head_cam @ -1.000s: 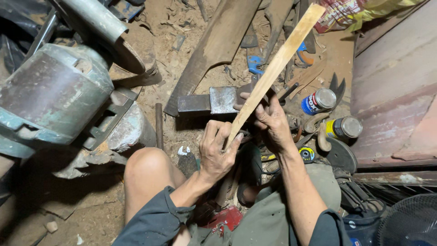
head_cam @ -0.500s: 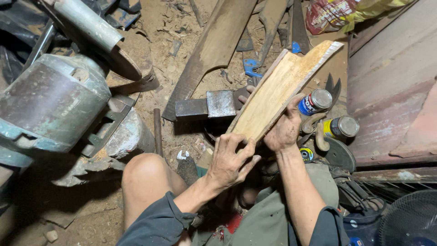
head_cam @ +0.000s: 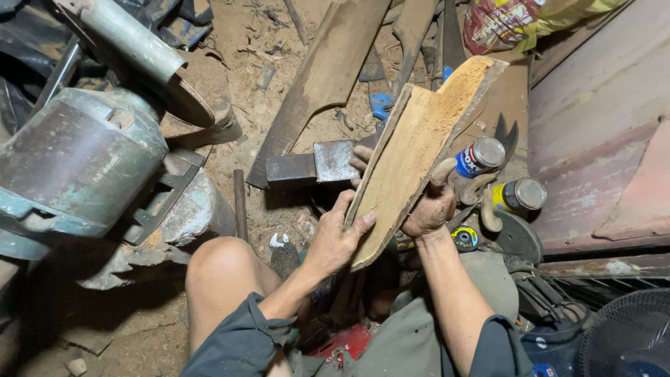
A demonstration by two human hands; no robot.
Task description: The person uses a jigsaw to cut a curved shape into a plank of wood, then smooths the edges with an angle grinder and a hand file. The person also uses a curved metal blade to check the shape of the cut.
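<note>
At centre frame a rough wooden slab (head_cam: 419, 150) is held tilted, broad face up, for inspection, gripped along its lower left edge by the left hand (head_cam: 335, 241) and its right edge by the right hand (head_cam: 429, 209), above the metal block (head_cam: 310, 164); steady support seems needed next.

The wooden slab (head_cam: 419, 150) at centre frame looks raw and matt, its pale face rough and fibrous. Behind it, the metal block (head_cam: 317, 164) is dull grey steel, scuffed. At right, two cans (head_cam: 480, 157) show shiny metal lids. The floor (head_cam: 279, 70) is dusty earth littered with chips.
</note>
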